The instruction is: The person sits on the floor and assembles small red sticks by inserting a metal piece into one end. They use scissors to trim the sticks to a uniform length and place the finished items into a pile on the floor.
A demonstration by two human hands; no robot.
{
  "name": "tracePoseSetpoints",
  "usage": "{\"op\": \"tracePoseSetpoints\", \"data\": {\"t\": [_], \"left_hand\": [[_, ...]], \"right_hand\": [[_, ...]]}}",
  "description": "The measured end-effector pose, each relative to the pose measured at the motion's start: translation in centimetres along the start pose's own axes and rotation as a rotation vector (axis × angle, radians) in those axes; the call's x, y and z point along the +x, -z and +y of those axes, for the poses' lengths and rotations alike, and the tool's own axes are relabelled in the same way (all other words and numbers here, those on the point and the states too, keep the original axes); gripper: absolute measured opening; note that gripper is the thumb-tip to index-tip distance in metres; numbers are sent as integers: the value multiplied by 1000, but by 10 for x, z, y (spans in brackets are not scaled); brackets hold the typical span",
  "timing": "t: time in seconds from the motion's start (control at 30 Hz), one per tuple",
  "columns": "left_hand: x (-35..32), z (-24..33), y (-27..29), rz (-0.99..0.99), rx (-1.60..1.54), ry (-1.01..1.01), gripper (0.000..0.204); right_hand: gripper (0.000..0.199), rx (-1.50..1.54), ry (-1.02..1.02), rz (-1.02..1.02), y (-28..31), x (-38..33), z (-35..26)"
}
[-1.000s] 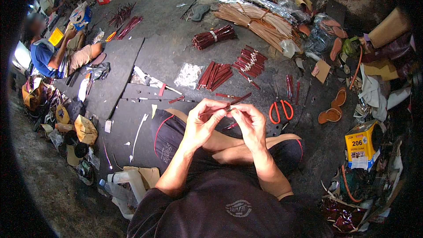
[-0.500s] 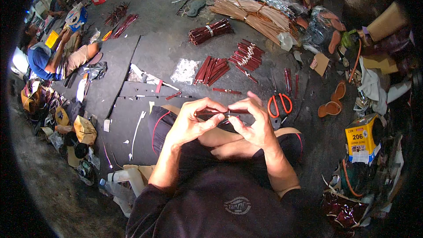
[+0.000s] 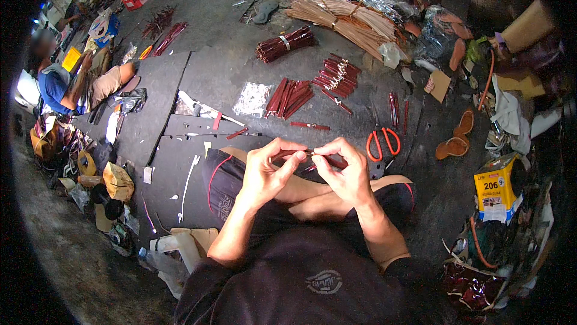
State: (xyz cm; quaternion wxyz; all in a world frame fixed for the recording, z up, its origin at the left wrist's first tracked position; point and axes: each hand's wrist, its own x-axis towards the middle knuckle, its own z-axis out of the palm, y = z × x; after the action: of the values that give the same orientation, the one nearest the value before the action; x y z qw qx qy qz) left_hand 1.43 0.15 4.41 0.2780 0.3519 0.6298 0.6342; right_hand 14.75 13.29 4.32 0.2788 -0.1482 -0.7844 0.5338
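Floor (image 3: 219, 42): dark grey; strips, tools and scraps are strewn over it on every side of the hands.
Co-worker (image 3: 55, 91): seated far off to the left of the left hand; a blue top and tan shorts are worn.
Tan bundle (image 3: 342, 21): long, thin strips, tied near the middle and laid well beyond the right hand.
Yellow box (image 3: 494, 190): stood well to the right of the right hand, among heaped scraps.
Left hand (image 3: 262, 171): curled, palm inward; one end of the held strip is pinched between thumb and forefinger.
Right hand (image 3: 351, 171): fingertips brought close to the left hand's; the same piece is pinched there.
Dark red bundle (image 3: 285, 44): bound by a pale band, beyond both hands.
Buckled strips (image 3: 336, 74): laid in a row beyond the right hand, silvery fittings lined up.
Loose strips (image 3: 288, 98): dark red, piled beyond the gap between the hands.
Clear packet (image 3: 252, 99): shiny, beyond the left hand, just beside that pile.
Scissors (image 3: 375, 159): orange-handled, near the right hand, on its right.
Held strip (image 3: 283, 155): dark red, narrow, stretched between both hands; fine detail is hidden by fingers.
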Motion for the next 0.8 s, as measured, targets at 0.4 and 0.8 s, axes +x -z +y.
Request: {"op": "tracePoseSetpoints", "data": {"t": [0.4,0.8], "left_hand": [[8,-33,3,-12,-415,221,18],[-1,-15,-13,24,-264,175,19]], "right_hand": [[22,487,-486,-332,29,14,16],[16,387,-383,-292,20,6,25]]}}
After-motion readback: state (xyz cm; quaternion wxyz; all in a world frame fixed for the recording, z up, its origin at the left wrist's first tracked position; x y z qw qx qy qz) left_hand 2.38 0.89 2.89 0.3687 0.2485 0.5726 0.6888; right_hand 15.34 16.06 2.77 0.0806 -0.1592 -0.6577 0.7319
